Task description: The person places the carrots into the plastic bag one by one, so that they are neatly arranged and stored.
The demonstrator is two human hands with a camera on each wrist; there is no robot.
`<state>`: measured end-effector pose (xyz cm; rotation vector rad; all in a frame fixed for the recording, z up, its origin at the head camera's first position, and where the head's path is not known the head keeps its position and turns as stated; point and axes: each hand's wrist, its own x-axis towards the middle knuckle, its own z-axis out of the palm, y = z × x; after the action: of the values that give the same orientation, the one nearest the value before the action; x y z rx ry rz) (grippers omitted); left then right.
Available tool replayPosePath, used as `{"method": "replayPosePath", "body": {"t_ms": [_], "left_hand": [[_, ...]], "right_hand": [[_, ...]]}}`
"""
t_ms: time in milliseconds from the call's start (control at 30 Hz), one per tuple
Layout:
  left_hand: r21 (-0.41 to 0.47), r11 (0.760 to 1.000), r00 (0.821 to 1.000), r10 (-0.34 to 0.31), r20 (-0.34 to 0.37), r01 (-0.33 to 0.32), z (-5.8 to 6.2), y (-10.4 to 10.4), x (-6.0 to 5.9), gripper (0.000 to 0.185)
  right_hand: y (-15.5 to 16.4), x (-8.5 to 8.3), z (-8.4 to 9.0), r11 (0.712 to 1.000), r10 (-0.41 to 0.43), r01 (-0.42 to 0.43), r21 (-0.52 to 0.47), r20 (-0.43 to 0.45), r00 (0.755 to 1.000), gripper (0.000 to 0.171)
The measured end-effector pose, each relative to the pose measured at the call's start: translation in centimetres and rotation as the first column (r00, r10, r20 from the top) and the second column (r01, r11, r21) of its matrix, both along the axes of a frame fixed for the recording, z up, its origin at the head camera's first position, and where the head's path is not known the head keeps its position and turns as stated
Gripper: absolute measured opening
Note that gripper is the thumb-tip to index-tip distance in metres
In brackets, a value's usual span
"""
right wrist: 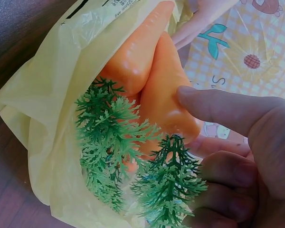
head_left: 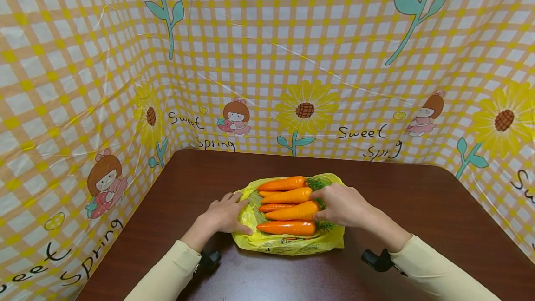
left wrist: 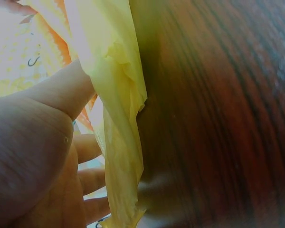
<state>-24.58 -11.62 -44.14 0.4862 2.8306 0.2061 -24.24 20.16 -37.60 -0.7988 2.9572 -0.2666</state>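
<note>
Several orange carrots with green feathery tops lie side by side in a yellow plastic bag (head_left: 288,246), their tips toward the left. My right hand (head_left: 343,204) pinches one carrot (head_left: 290,211) near its leafy end. In the right wrist view, the thumb presses that carrot (right wrist: 164,90) and its green leaves (right wrist: 170,178) hang below. Another carrot (right wrist: 135,59) lies against it. My left hand (head_left: 227,213) rests at the bag's left edge with its fingers spread. In the left wrist view, the bag's film (left wrist: 121,118) hides the fingertips.
The bag lies on a dark brown wooden table (head_left: 200,171). A checked cloth (head_left: 259,73) with sunflowers and cartoon girls hangs around the back and sides. Black wrist mounts sit below both hands.
</note>
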Motion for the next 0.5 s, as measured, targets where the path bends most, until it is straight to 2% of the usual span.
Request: {"method": "replayPosePath", "body": {"t_ms": [267, 400, 500], "left_hand": [[-0.004, 1.000, 1.000, 0.000, 0.002, 0.000, 0.06, 0.07, -0.10, 0.093], [-0.015, 1.000, 1.000, 0.000, 0.016, 0.000, -0.05, 0.04, -0.16, 0.093], [-0.012, 1.000, 1.000, 0.002, 0.030, -0.001, -0.06, -0.04, -0.16, 0.093]], "right_hand": [[0.13, 0.22, 0.22, 1.000, -0.011, 0.011, -0.004, -0.004, 1.000, 0.044], [0.25, 0.44, 0.36, 0.998, -0.031, 0.030, -0.051, -0.030, 0.999, 0.040], [0.50, 0.44, 0.38, 0.994, -0.044, 0.035, -0.105, -0.082, 0.996, 0.034]]}}
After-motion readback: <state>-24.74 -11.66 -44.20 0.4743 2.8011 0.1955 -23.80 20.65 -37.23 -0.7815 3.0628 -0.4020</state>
